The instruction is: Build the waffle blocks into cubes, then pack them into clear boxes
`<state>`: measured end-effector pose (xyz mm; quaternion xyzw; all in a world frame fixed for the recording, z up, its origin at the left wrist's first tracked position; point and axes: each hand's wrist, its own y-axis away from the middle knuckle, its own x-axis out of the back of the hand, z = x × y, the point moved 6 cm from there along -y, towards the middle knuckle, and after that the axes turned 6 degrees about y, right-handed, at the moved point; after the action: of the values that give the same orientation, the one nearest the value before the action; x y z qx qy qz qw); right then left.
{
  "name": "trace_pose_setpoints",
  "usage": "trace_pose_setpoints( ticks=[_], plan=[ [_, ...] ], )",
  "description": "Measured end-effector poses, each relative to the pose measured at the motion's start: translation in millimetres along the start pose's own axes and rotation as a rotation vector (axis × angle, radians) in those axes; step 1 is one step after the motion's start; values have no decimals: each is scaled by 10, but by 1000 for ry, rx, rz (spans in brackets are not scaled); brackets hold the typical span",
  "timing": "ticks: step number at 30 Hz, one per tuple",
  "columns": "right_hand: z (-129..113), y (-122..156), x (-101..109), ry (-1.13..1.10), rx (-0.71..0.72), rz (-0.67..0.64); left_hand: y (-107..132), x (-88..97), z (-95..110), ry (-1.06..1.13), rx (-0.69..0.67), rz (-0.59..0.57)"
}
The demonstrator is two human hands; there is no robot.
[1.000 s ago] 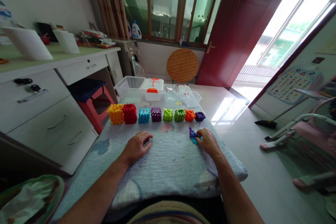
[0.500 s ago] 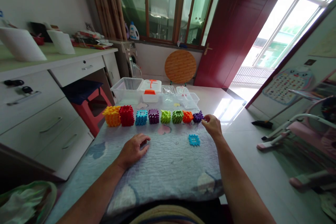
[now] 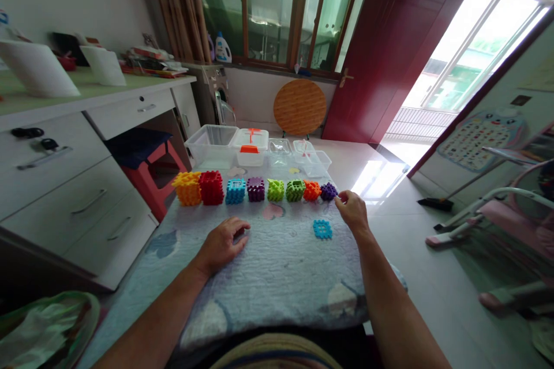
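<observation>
— Where the left hand (image 3: 223, 242) lies, what is noted?
— Palm down on the blanket (image 3: 277, 277), fingers loosely apart, holding nothing.
— And the right hand (image 3: 354, 211)?
— A blue flat piece (image 3: 322, 229) lies just left of it, apart. Its fingers curl beside the purple cube (image 3: 329, 191), the end of the cube row (image 3: 255, 189); grip cannot be determined. Clear boxes (image 3: 212, 141) stand beyond.

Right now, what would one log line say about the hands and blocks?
left hand: resting palm-down on blanket | right hand: fingertips at purple block, row's right end; grip unclear | blue flat piece: loose on blanket
</observation>
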<state>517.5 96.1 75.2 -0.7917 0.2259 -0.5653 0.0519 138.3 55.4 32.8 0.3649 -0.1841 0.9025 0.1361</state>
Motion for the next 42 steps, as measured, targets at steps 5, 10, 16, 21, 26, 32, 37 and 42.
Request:
trace_pose_setpoints(
  ticks=[5, 10, 16, 21, 26, 32, 37, 42],
  plan=[
    [-111, 518, -88, 71, 94, -220, -5, 7, 2, 17, 0, 11],
    [-241, 769, -215, 139, 107, -300, 2, 15, 5, 25, -4, 21],
    [-537, 740, -225, -99, 257, -232, 6, 20, 23, 11, -1, 21],
    [-919, 890, -180, -60, 336, -156, 4, 32, 62, 8, 13, 15],
    [-1045, 1016, -237, -108, 414, -339, 9, 38, 75, 3, 12, 6],
    [-901, 957, -265, 41, 349, -414, 3, 33, 66, 3, 9, -6],
    [-1007, 956, -284, 65, 357, -454, 6, 26, 53, 8, 4, -1],
    [-1396, 880, -213, -36, 586, -482, -14, 81, 18, -17, 34, 92]
  ],
)
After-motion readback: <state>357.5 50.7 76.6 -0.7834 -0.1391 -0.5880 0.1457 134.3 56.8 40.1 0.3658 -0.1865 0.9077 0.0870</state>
